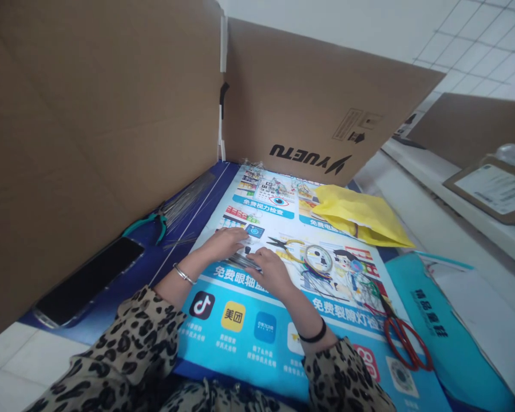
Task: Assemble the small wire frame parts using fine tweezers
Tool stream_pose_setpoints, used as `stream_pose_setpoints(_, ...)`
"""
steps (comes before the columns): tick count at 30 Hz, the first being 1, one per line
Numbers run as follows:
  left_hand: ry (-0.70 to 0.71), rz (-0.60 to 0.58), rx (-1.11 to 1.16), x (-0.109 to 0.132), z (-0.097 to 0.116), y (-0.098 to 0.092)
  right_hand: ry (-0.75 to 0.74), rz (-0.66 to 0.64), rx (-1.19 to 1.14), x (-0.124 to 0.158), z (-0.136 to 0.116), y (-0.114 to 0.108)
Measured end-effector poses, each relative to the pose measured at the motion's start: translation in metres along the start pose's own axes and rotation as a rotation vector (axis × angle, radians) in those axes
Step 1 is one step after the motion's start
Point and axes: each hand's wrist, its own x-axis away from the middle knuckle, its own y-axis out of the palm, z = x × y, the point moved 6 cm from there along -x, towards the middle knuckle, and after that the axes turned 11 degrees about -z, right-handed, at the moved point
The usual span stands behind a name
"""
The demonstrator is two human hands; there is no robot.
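My left hand (226, 243) is over the printed poster sheet, its fingers drawn together and the tips close to a small dark blue printed square. What they pinch, if anything, is too small to make out. To its right, my right hand (273, 271) rests low, with thumb and fingers apart beside thin silver wires (239, 261) lying on the sheet. Beyond it are small pliers with yellow handles (292, 249) and a roll of clear tape (319, 259). Thin coloured wires (315, 281) lie below the roll.
Cardboard panels (300, 97) stand at the left and back. On the left lie a phone (90, 280), teal-handled pliers (157, 226) and a bundle of metal wires (184, 200). Red-handled scissors (405, 337), a yellow bag (360, 214) and a turquoise bag (450, 332) are on the right.
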Motion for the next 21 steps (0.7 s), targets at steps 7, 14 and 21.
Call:
stream_pose_setpoints(7, -0.021, 0.193, 0.154, 0.011, -0.008, -0.009, 0.016, 0.001, -0.044, -0.003, 0.002, 0.002)
stream_pose_setpoints(14, -0.062, 0.2, 0.193, 0.018, -0.009, -0.012, 0.056, -0.038, 0.057, -0.005, 0.0, 0.004)
stream_pose_setpoints(21, -0.079, 0.197, 0.226, 0.019, -0.006, -0.015, 0.063, -0.03, 0.129, -0.005, 0.001, 0.007)
